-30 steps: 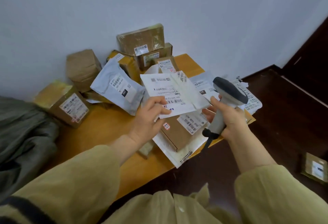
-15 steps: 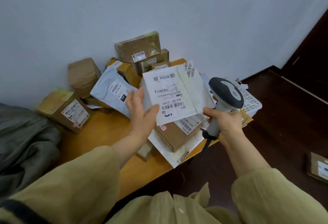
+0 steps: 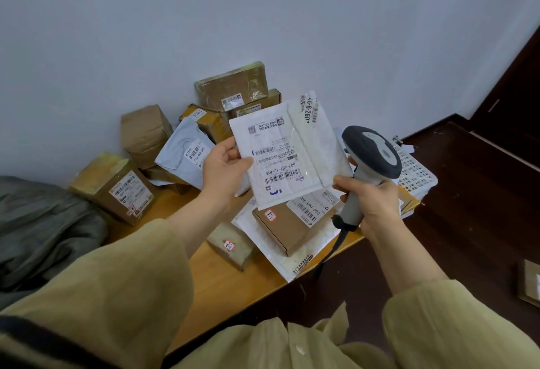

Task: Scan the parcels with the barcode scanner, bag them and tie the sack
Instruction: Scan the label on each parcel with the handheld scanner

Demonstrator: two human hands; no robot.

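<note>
My left hand (image 3: 226,171) holds a white padded envelope (image 3: 287,149) by its left edge, raised above the table with its label facing me. My right hand (image 3: 369,202) grips the handle of the grey and white barcode scanner (image 3: 372,154), whose head sits just right of the envelope. Below them lies a flat brown box (image 3: 287,228) on another white mailer (image 3: 295,260). A grey poly mailer (image 3: 185,154) and several taped brown boxes (image 3: 233,88) are piled against the wall. A grey-green sack (image 3: 43,228) is heaped at the left.
The wooden table (image 3: 242,289) ends close in front of me, with dark floor to the right. A white perforated tray (image 3: 416,174) sits at the table's right end. One parcel (image 3: 529,284) lies on the floor at far right. A small box (image 3: 233,249) rests near my left forearm.
My left hand lifted the white envelope off the pile and turned it upright with the label toward me. The scanner rose beside it on the right.
</note>
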